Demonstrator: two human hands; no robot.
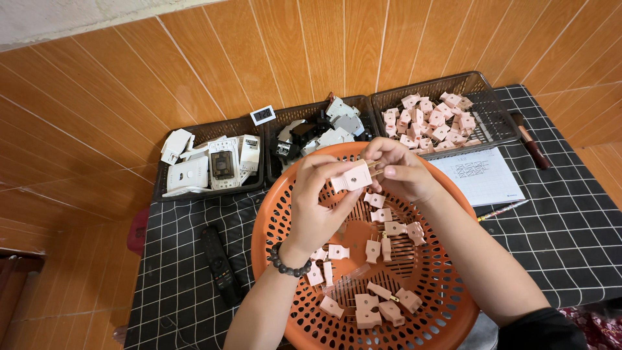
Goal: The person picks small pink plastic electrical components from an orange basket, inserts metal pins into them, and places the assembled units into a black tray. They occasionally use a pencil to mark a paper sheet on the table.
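Both hands on a pink plug piece

While held above the orange basket [275, 214], a pink plug piece [353, 176] sits clamped in the left hand [317, 204]. Right hand [398, 170] pinches what may be a brass pin at its end. Loose pink pieces [376, 304] lie below.

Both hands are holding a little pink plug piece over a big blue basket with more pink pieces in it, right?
Not quite: the basket is orange, not blue. The head view shows it. The rest holds: the left hand and the right hand both hold a little pink plug piece over that big round basket, and more pink pieces lie inside it.
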